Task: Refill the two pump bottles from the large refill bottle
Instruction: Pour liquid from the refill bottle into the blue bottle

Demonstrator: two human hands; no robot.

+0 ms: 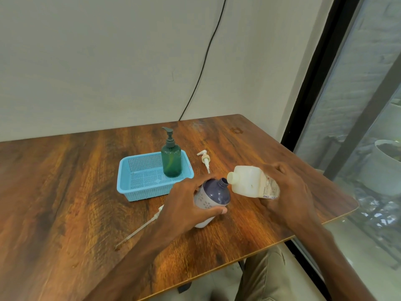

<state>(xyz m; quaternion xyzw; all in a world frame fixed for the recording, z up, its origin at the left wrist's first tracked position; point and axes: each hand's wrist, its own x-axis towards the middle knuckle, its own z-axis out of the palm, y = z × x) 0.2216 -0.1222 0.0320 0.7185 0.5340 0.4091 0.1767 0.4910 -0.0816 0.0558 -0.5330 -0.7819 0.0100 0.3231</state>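
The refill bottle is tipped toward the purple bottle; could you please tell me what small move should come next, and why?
Probably shift the refill bottle so its mouth sits over the open neck of the purple bottle. The right hand holds it tipped, mouth beside that neck; the left hand grips the purple bottle.

Table (65, 192): wood-grain surface, smooth, a mild sheen noted. Basket (123, 177): light blue plastic, perforated, matt. Green pump bottle (171, 161): translucent plastic, glossy; dark matt pump head. Purple bottle (217, 193): glossy plastic shoulder, pale patterned wrap below. Refill bottle (247, 181): milky translucent plastic, dull finish, printed label observed. Loose pump (205, 158): cream plastic, smooth. Trousers (267, 276): khaki cloth.
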